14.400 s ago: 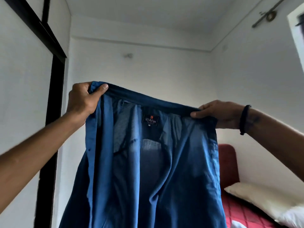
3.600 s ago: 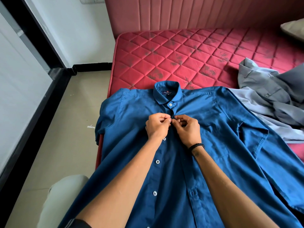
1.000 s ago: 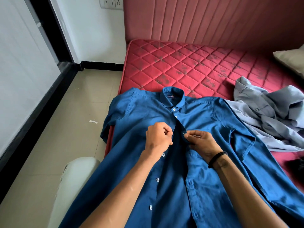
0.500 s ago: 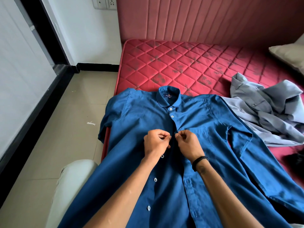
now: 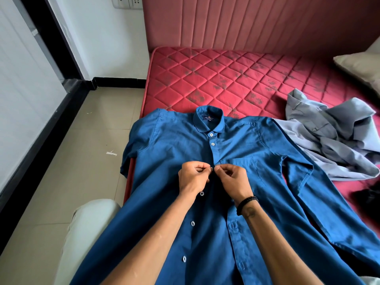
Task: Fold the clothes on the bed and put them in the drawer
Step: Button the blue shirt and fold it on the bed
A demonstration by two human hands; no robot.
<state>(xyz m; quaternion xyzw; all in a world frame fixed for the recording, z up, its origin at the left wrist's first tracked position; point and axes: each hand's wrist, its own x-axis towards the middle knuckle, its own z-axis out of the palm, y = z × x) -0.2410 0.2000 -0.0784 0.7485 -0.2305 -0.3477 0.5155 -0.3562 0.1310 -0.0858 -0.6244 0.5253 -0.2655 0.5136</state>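
At placket of blue shirt (image 5: 170, 153): left hand (image 5: 193, 177), right hand (image 5: 232, 179) both pinching it at third button; slip risks misaligned, puckered front

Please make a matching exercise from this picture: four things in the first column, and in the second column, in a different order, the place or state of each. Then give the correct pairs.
Column 1
1. blue shirt
2. grey clothes
3. pillow
4. power sockets

Column 2
A. on the wall, top left
B. crumpled, unfolded, right of the shirt
C. far right edge of the mattress
D. spread flat, being buttoned

Pairs: 1-D, 2-B, 3-C, 4-A
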